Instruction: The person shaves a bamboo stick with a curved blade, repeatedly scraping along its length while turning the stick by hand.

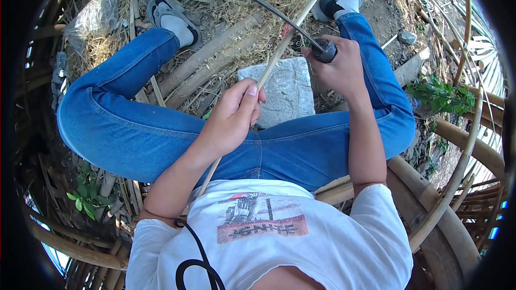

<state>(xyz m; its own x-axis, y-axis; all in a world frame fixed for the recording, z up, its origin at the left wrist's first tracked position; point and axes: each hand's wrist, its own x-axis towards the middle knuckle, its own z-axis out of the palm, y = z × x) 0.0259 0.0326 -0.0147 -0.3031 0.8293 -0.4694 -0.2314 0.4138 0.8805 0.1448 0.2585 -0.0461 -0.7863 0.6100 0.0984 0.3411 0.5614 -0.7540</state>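
My left hand (231, 111) is closed around a long pale bamboo strip (280, 49), with the thumb lying along it. The strip slants from near the right foot down past my left forearm to my waist. My right hand (342, 71) grips the black handle of a long curved knife (257, 1). Its narrow dark blade reaches up and to the left and crosses the strip above my left hand. Whether the blade touches the strip, I cannot tell. Below both hands, between my legs, stands a rough grey stone block (287, 88).
Pale shavings (236, 27) cover the ground around my feet. Bamboo poles (215, 59) lie left of the stone. A clear plastic bag (97, 19) is at upper left. Green leaves (441, 94) and a curved bamboo frame (457, 166) stand at the right.
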